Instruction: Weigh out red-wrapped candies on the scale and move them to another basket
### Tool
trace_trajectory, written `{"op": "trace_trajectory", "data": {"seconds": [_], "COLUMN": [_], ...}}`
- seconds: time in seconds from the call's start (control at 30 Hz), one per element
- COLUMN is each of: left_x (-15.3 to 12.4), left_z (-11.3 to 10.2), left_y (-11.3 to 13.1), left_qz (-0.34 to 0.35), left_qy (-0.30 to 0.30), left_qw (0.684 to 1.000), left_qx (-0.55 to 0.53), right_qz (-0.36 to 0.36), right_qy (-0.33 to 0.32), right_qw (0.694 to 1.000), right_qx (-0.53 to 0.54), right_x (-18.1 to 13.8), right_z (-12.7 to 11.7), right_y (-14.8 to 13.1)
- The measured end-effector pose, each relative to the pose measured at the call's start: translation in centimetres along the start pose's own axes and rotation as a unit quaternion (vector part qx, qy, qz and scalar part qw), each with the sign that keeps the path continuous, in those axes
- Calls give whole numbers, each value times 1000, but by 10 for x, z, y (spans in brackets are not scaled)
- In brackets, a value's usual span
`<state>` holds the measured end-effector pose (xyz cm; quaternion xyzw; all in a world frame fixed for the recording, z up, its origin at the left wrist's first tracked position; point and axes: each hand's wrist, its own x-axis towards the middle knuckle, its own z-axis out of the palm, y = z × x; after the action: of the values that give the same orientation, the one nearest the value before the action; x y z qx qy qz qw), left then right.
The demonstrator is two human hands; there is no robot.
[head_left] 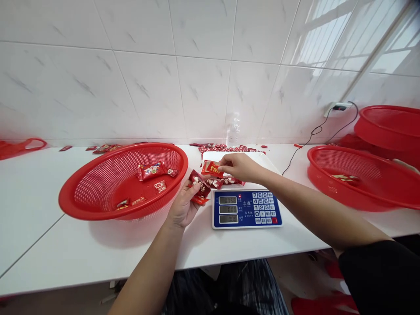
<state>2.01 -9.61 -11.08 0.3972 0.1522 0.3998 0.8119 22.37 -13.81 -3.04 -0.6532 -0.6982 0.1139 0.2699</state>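
My left hand is closed around several red wrapped candies, just left of the weighing scale. Between the fingertips of my right hand is a red and gold candy packet, above the scale's white pan. More dark red candies lie at the pan's front edge, partly hidden by my hands. The scale has a blue panel with keys and three displays. To the left stands a red perforated basket, holding a larger colourful packet and several smaller ones.
Loose red packets lie along the tiled wall. A clear bottle stands behind the pan. At the right are another red basket with a few packets and stacked red baskets. A black cable runs from the wall socket.
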Motion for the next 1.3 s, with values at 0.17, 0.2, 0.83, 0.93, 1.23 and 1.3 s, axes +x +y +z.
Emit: {"op": "trace_trajectory", "data": {"seconds": [0.17,0.2,0.83,0.93,1.23,1.3], "left_x": [-5,-5,-5,-6,-9,-10], "left_z": [2,2,2,3,5,4], "left_y": [-2,-2,-8,-8,-10,-10], "left_qz": [4,3,74,75,64,61], "left_qy": [6,6,73,78,71,64], "left_qw": [1000,1000,988,987,987,988], "left_qx": [7,10,-111,-116,-128,-126], "right_qz": [-35,-42,-365,-369,-388,-382], "right_qy": [-45,-49,100,98,91,94], "right_qw": [998,998,900,897,896,900], "right_qx": [19,17,-215,-225,-197,-188], "right_x": [-5,-5,-30,-28,-29,-27], "right_z": [22,25,61,65,65,64], "right_y": [-18,-21,-42,-39,-40,-41]}}
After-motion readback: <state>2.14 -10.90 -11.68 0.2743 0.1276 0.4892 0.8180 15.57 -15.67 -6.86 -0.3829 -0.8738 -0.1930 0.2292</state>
